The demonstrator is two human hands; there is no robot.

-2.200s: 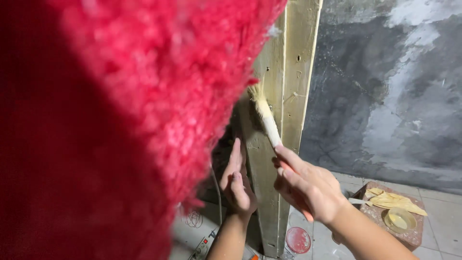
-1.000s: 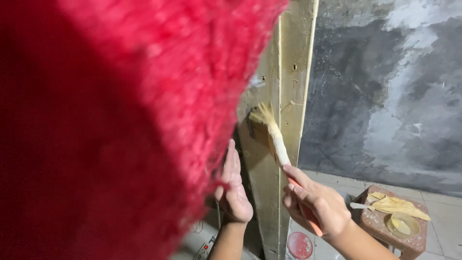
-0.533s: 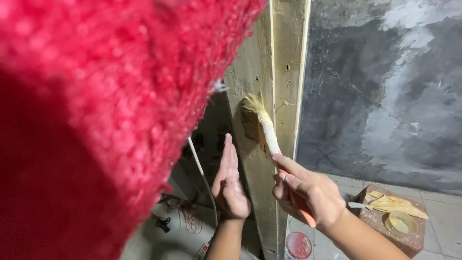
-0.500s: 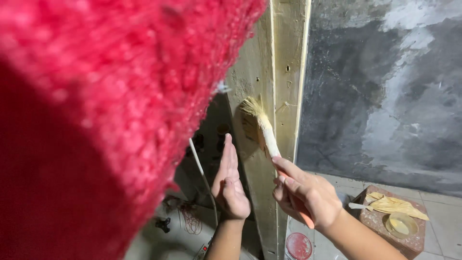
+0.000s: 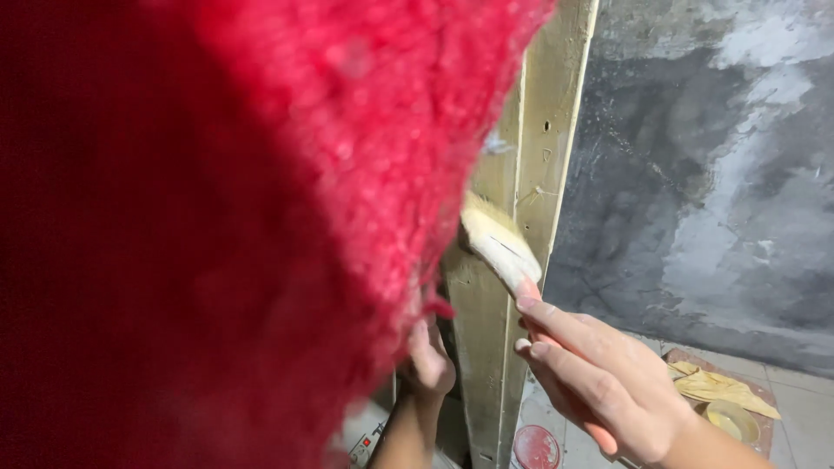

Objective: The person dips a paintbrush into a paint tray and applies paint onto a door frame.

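Red fuzzy cloth [image 5: 217,234] swings further across our view since a moment ago. Our right hand [image 5: 599,382] grips the paintbrush [image 5: 502,245], its long axis running up-left from our fingers, bristles on the upright wooden plank [image 5: 530,174]. Our left hand [image 5: 430,360] presses the plank's edge, fingers half hidden. Below sits a round red lid [image 5: 536,447].

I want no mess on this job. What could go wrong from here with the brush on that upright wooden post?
The red fuzzy fabric hides much of the view, so the brush could miss spots on the wooden post. The left hand rests close to the brushed face and may get smeared. Drips could fall toward the red container and the floor below.
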